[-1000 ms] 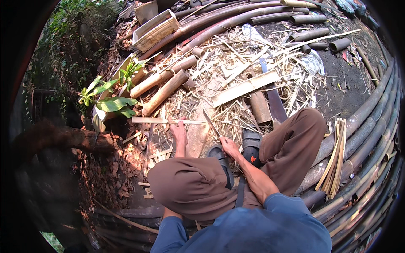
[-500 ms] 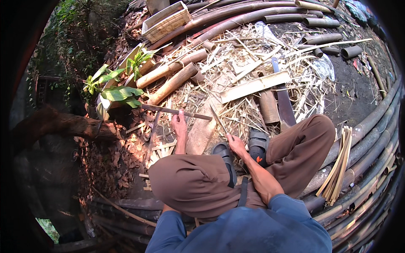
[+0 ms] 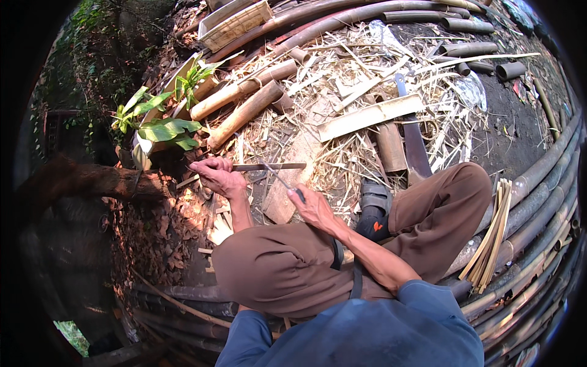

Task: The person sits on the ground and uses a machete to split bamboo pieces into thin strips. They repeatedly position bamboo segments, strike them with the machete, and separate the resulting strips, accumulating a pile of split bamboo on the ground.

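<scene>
My left hand (image 3: 219, 176) is closed around one end of a dark bamboo strip (image 3: 278, 166), which reaches out level to the right. My right hand (image 3: 315, 209) grips a knife by its dark handle (image 3: 300, 196). The thin blade (image 3: 278, 176) slants up and to the left, and its tip end meets or crosses the strip; whether it cuts in cannot be made out. Below the strip lies a flat wooden board (image 3: 281, 205) on the ground, partly hidden by my right hand and leg.
Bamboo shavings (image 3: 342, 79) cover the ground ahead. A split bamboo piece (image 3: 370, 117) lies by a long broad blade (image 3: 416, 147). Bamboo tubes (image 3: 247, 113) and a crate (image 3: 238, 27) are at the far left. Split sticks (image 3: 489, 238) rest on bamboo poles (image 3: 520, 214) at right.
My left hand has shifted left to the strip's end, and its grip is fuller. My right hand has moved up and left, bringing the blade across to the strip.
</scene>
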A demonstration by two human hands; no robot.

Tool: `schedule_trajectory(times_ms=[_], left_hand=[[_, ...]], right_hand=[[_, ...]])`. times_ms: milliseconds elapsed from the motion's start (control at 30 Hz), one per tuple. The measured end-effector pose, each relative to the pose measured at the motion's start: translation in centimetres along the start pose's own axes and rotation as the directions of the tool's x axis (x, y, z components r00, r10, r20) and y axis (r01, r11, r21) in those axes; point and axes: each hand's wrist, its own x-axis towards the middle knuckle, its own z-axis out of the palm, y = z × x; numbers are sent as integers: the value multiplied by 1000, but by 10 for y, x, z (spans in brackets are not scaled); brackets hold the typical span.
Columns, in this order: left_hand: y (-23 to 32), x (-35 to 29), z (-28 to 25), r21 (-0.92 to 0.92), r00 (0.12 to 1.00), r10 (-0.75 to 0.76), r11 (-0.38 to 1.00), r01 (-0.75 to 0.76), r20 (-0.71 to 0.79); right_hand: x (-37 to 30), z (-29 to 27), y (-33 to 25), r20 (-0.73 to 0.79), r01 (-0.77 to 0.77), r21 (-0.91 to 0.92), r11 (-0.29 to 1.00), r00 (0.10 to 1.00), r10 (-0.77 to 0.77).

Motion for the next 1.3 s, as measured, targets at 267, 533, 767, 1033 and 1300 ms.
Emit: schedule_trajectory(times_ms=[267, 533, 767, 1033, 1300], left_hand=[[6, -12, 6, 99, 990, 75, 993, -63, -118], [6, -19, 12, 76, 993, 63, 996, -56, -103], [-12, -12, 24, -178, 986, -160, 970, 166, 49], [-15, -8, 17, -252, 970, -31, 967, -31, -241], [-11, -1, 10, -248, 975, -79, 968, 26, -206]], right_hand=[[19, 11, 33, -79, -24, -86, 996, 997, 17], [20, 1, 103, -106, -222, -159, 962, 973, 207], [41, -17, 127, -155, -259, -113, 959, 958, 241], [-3, 12, 5, -56, 38, 11, 999, 998, -37], [2, 13, 30, 9, -20, -113, 993, 1000, 21]])
